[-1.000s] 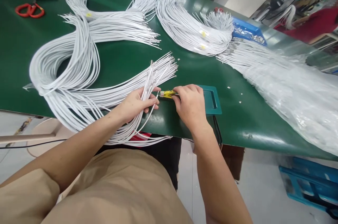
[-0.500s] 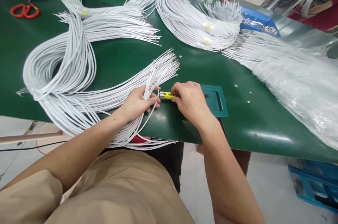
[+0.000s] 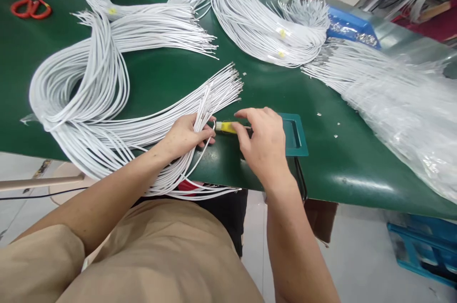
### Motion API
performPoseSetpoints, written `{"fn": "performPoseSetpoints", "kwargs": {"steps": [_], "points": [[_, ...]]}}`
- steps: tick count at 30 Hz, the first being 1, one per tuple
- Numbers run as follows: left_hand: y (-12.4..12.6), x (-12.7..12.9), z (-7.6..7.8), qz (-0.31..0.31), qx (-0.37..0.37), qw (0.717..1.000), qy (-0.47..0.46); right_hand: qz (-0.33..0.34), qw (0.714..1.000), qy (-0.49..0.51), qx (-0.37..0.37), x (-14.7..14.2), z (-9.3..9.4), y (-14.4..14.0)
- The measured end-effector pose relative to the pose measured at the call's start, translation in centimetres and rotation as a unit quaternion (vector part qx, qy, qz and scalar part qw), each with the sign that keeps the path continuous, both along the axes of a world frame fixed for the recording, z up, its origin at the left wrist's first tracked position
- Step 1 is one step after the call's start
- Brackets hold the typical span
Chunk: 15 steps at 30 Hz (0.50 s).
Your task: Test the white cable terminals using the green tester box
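My left hand (image 3: 187,136) is closed round a bunch of white cables (image 3: 203,107), whose tips stick up past the fingers. One cable end near my left fingertips meets the pale end of a small yellow tool (image 3: 227,126), whose exact kind I cannot make out. My right hand (image 3: 263,138) is at the tool's other end, thumb and forefinger spread apart, the thumb tip by the yellow part. A thin metal piece shows between these fingers. Under and behind my left hand lies a larger bundle of white cables (image 3: 171,124) with metal-tipped ends.
Beyond my right hand is a teal tray (image 3: 303,143). More cable bundles (image 3: 264,31) lie at the back, near a blue bin (image 3: 348,26) of small metal parts. Plastic-wrapped cables (image 3: 403,98) cover the right side. Red-handled scissors (image 3: 31,8) lie far left.
My right thumb and forefinger have parted from their pinch on the yellow tool, and the hand has shifted slightly right. My left hand still holds the cables in the same place.
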<state>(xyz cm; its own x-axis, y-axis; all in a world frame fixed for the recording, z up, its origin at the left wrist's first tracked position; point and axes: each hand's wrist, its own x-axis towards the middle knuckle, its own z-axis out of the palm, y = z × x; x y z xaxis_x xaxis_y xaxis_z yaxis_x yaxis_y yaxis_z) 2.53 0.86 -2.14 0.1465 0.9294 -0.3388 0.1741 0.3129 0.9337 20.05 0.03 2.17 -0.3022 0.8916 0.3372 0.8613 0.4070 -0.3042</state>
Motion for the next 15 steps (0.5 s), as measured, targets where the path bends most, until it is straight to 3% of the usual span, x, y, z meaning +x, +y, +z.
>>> {"fn": "performPoseSetpoints", "kwargs": {"steps": [2, 7, 11, 15], "points": [[-0.2, -0.4, 0.2, 0.008, 0.014, 1.000, -0.001, 0.024, 0.999, 0.025, 0.008, -1.0, -0.2, -1.6], [-0.9, -1.7, 0.5, 0.008, 0.035, 0.999, -0.022, 0.204, 0.978, -0.053, 0.003, -4.4, -2.1, -5.2], [-1.7, -2.5, 0.4, -0.014, 0.019, 0.997, -0.071, 0.207, 0.968, -0.142, -0.004, -6.5, -2.8, -7.4], [-2.9, -3.0, 0.5, -0.009, 0.019, 0.998, -0.067, 0.203, 0.958, -0.147, -0.142, -6.8, -2.0, -8.8]]}}
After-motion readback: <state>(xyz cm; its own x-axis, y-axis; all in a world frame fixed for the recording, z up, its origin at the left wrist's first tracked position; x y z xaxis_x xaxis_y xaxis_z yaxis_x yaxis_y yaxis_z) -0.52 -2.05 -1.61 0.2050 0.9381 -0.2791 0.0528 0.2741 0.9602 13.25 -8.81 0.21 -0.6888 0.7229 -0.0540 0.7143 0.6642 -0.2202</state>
